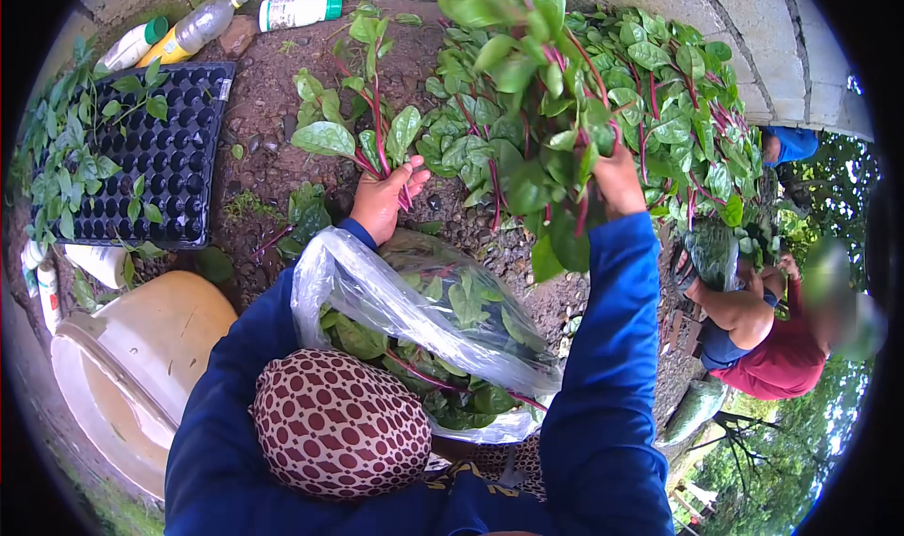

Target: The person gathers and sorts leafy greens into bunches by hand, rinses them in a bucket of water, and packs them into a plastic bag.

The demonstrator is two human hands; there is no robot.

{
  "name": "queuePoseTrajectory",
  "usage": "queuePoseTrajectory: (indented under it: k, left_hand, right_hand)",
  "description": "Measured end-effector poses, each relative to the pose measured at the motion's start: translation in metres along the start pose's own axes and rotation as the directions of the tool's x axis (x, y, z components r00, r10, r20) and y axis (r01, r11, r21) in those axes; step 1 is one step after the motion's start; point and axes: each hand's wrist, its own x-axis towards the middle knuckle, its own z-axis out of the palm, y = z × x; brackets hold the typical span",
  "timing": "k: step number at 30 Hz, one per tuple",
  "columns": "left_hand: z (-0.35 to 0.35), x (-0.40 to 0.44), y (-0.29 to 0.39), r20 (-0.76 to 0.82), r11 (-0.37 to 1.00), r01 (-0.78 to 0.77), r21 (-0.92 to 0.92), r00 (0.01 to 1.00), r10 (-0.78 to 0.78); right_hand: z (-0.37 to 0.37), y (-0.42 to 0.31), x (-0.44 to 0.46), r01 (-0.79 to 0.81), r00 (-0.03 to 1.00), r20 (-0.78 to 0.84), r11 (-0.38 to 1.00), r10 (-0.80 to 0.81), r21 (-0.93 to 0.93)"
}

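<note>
My left hand (379, 204) is closed around the red stems of a small bunch of leafy greens (372, 126), the leaves pointing away from me. Lifted in my right hand (619, 180) is a larger bunch of red-stemmed greens (527, 74), partly blurred, its leaves hanging over my fingers. Between my forearms a clear plastic bag (424, 319) lies open in front of my patterned knee, with more leafy greens (363, 336) inside. Beyond my right hand a big heap of the same greens (673, 93) covers the ground.
At left are a black seedling tray (215, 150) and a cream plastic container (202, 315). Several bottles (301, 12) lie along the concrete wall (744, 27). A person in a red shirt (777, 371) sits at right beside a filled bag (695, 409).
</note>
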Motion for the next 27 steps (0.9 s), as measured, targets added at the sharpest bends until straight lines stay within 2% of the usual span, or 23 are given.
queuePoseTrajectory:
  k: [1, 2, 4, 5, 8, 9, 11, 12, 13, 16, 17, 18, 20, 21, 24, 26, 27]
  left_hand:
    - [-0.001, 0.001, 0.0, 0.0, 1.0, 0.014, 0.008, 1.0, -0.014]
    - [-0.001, 0.002, 0.0, 0.001, 1.0, 0.026, 0.017, 1.0, -0.026]
    - [-0.002, 0.005, -0.001, -0.002, 0.997, 0.072, 0.027, 0.997, -0.072]
    - [-0.004, 0.006, -0.002, -0.002, 0.995, 0.1, 0.027, 0.995, -0.1]
    - [-0.016, 0.013, -0.011, 0.002, 0.977, 0.212, 0.006, 0.977, -0.212]
    - [-0.017, 0.014, -0.013, -0.008, 0.976, 0.22, -0.003, 0.976, -0.22]
    - [-0.017, 0.014, -0.012, -0.034, 0.974, 0.226, 0.001, 0.974, -0.226]
    - [-0.018, 0.014, -0.014, -0.023, 0.985, 0.173, 0.0, 0.985, -0.173]
    - [-0.017, 0.013, -0.013, -0.057, 0.984, 0.175, 0.013, 0.983, -0.174]
    - [-0.017, 0.009, -0.011, -0.13, 0.988, 0.152, 0.009, 0.98, -0.149]
    - [-0.017, 0.008, -0.009, -0.146, 0.991, 0.136, 0.001, 0.98, -0.134]
    - [-0.021, 0.009, -0.01, -0.159, 0.991, 0.133, 0.013, 0.979, -0.129]
    - [-0.029, 0.012, -0.016, -0.184, 0.99, 0.135, 0.033, 0.975, -0.127]
    - [-0.031, 0.01, -0.014, -0.201, 0.982, 0.101, 0.157, 0.977, -0.069]
    - [-0.02, -0.001, -0.003, -0.364, 0.962, 0.1, 0.256, 0.931, 0.0]
    - [-0.023, -0.003, -0.003, -0.336, 0.976, -0.004, 0.218, 0.939, 0.079]
    - [-0.026, -0.006, -0.002, -0.323, 0.984, -0.045, 0.172, 0.941, 0.099]
  right_hand:
    - [0.004, 0.009, 0.006, 0.093, 0.992, 0.079, 0.996, -0.094, 0.015]
    - [0.002, 0.013, 0.015, 0.058, 0.967, 0.254, 0.981, -0.008, -0.187]
    - [0.012, 0.037, 0.027, 0.203, 0.964, 0.253, 0.825, -0.075, -0.527]
    - [0.017, 0.05, 0.029, 0.391, 0.92, 0.255, 0.717, -0.297, -0.577]
    - [0.031, 0.018, 0.003, 0.337, 0.941, 0.194, 0.762, -0.276, -0.554]
    - [0.037, 0.009, -0.008, 0.344, 0.927, 0.093, 0.722, -0.364, -0.6]
    - [0.051, -0.006, -0.024, 0.263, 0.937, -0.043, 0.782, -0.347, -0.565]
    - [0.059, -0.014, -0.032, 0.224, 0.936, -0.11, 0.809, -0.333, -0.543]
    - [0.072, -0.021, -0.039, 0.285, 0.91, -0.111, 0.797, -0.4, -0.532]
    - [0.111, -0.013, -0.041, 0.36, 0.926, 0.023, 0.864, -0.377, -0.353]
    - [0.126, -0.005, -0.036, 0.41, 0.907, 0.071, 0.834, -0.415, -0.369]
    - [0.142, 0.002, -0.031, 0.369, 0.927, 0.135, 0.789, -0.35, -0.491]
    - [0.175, 0.003, -0.031, 0.336, 0.936, 0.197, 0.567, -0.293, -0.752]
    - [0.19, 0.008, -0.033, 0.286, 0.949, 0.164, 0.522, -0.268, -0.804]
    - [0.215, 0.027, -0.031, 0.168, 0.972, 0.082, 0.409, -0.221, -0.897]
    - [0.214, 0.04, -0.019, 0.138, 0.976, 0.061, 0.383, -0.208, -0.913]
    - [0.214, 0.042, -0.018, 0.139, 0.967, 0.047, 0.364, -0.251, -0.921]
